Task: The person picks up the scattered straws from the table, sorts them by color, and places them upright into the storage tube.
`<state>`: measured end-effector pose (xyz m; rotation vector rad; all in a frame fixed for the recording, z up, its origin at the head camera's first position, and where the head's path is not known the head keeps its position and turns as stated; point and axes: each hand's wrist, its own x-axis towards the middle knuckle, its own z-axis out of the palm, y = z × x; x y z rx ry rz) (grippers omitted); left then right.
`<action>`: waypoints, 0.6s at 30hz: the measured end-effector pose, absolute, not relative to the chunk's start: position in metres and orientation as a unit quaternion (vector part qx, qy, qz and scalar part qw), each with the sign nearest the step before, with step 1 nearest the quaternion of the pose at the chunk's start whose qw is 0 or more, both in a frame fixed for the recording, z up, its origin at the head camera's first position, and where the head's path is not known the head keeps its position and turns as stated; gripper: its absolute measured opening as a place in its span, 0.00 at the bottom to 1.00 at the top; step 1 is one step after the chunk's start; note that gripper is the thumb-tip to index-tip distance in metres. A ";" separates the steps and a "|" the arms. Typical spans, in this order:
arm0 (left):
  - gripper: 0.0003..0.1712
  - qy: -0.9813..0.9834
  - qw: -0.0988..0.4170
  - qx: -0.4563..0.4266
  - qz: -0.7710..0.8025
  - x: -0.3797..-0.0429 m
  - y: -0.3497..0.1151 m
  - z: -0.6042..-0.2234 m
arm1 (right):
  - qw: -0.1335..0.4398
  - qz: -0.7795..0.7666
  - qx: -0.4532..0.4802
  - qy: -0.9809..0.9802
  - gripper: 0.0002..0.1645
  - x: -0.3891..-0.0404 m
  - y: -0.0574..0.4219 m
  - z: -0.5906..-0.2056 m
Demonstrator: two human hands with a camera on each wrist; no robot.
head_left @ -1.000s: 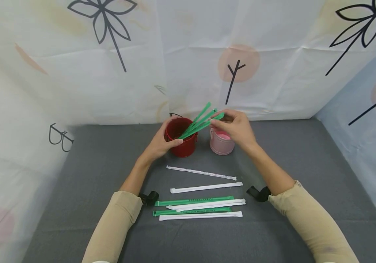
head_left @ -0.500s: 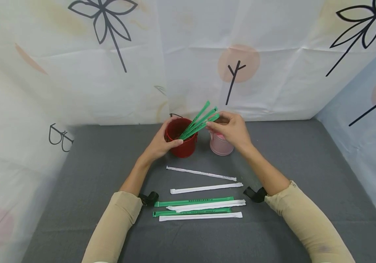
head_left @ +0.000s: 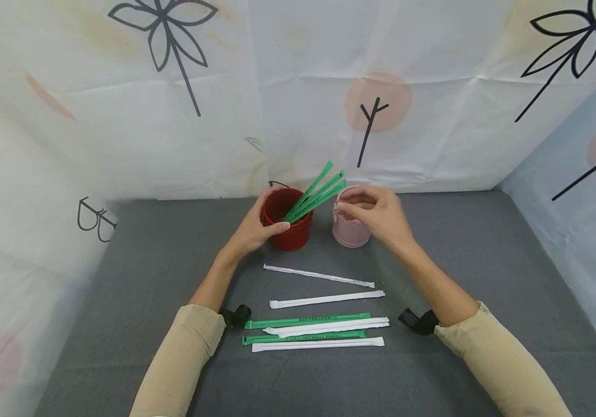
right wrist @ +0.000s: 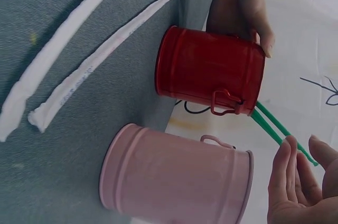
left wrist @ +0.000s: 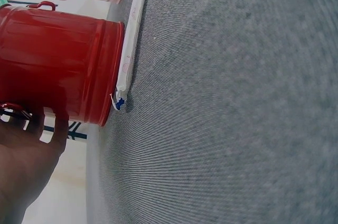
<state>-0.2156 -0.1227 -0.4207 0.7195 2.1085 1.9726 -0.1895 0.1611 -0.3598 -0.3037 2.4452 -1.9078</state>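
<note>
My left hand (head_left: 249, 227) grips the red bucket (head_left: 293, 236) from its left side, with the thumb at the rim. In the left wrist view its fingers lie along the red wall. Several green wrapped straws (head_left: 314, 200) lean out of this bucket toward the right. My right hand (head_left: 381, 211) hovers over the pink bucket (head_left: 351, 236), just right of the straws' upper ends. The right wrist view shows that hand with bent, parted fingers (right wrist: 282, 174) and nothing between them. Whether the pink bucket holds anything is hidden by the hand.
On the grey cloth in front of the buckets lie a thin white wrapped straw (head_left: 318, 275) and a thicker white one (head_left: 327, 299). Nearer are green straws (head_left: 308, 320) and white straws (head_left: 318, 344) in a close row. A printed white curtain (head_left: 298, 127) stands behind.
My right hand has let go of a green straw, now leaning in the red bucket with the others, and moved slightly right and down over the pink bucket. My left hand has stayed put.
</note>
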 end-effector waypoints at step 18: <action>0.46 0.710 0.084 0.240 0.656 -0.216 -0.124 -0.421 | -0.006 -0.582 -0.115 0.805 0.16 -0.153 0.182 -0.365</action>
